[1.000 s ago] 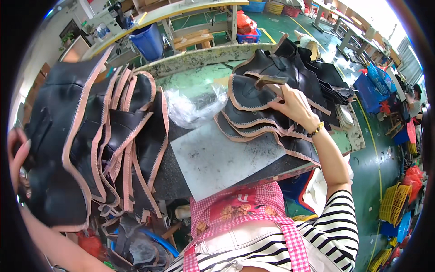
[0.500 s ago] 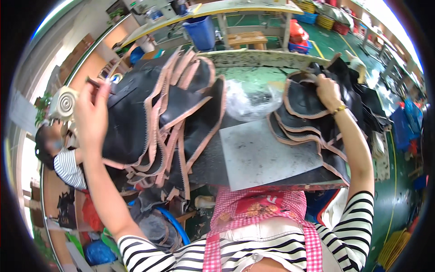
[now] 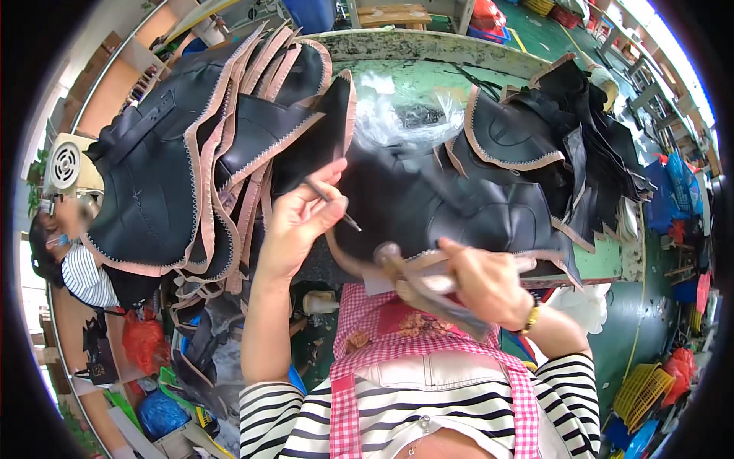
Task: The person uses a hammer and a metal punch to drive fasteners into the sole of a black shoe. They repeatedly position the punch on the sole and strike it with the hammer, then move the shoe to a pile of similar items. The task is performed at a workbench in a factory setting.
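My left hand (image 3: 294, 229) is closed around a slim, dark punch-like tool (image 3: 336, 203), its pale tip pointing down to the right above the work surface. In my right hand (image 3: 489, 287) is a hammer (image 3: 436, 298), smeared by motion, with its head close to my apron. Between and beyond my hands lies a black leather piece (image 3: 482, 210) with a pinkish, zigzag-cut edge, partly blurred. It covers most of the grey board under it. Left of my left hand stands a stack of similar black leather pieces (image 3: 157, 183).
A second pile of black leather pieces (image 3: 520, 130) lies at the right of the green worktable (image 3: 612, 256). Crumpled clear plastic (image 3: 397, 115) sits at the back. A person in a striped top (image 3: 88, 271) is at the far left. A yellow basket (image 3: 642, 398) stands lower right.
My left hand has come from the left stack to the middle with its tool. My right hand has left the right pile and now holds a hammer. A leather piece now covers the grey board.
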`<state>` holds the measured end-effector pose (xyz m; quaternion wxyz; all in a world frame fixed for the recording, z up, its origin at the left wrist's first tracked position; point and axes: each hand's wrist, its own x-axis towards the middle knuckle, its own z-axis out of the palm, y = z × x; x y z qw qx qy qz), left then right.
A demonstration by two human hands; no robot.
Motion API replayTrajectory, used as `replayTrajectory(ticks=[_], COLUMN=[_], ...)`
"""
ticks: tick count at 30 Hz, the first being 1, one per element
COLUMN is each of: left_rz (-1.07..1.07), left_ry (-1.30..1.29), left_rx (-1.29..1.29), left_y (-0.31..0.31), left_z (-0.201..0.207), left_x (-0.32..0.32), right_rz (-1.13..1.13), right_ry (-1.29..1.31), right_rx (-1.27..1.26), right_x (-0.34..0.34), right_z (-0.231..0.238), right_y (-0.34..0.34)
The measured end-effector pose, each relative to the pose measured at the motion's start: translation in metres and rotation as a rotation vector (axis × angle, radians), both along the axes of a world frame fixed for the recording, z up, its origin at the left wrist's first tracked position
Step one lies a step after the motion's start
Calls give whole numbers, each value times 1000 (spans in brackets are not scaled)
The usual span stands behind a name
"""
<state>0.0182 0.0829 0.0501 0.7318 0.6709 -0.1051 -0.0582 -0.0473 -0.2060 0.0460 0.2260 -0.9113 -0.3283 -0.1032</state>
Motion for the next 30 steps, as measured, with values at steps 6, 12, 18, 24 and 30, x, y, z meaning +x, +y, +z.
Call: replayTrajectory(ticks=[6,12,18,24,30], left_rz=[2,209,169,-37,-71], left_ry=[67,66,-197,-518,-463], left_rx=[400,669,505,864,872], left_y=[17,39,-43,-73,-72], left_z=[-34,-36,11,-31,-29], left_x=[-7,-46,-52,-27,-55], right_rz=[254,301,75,-220,-294], right_ry=[22,243,643,574,601], right_rx=[10,35,272,163,123], right_x=[-9,-20,-7,-16,-12], right_z=[-44,-31,-7,1,-2], right_y=[0,0,-10,-39,-42])
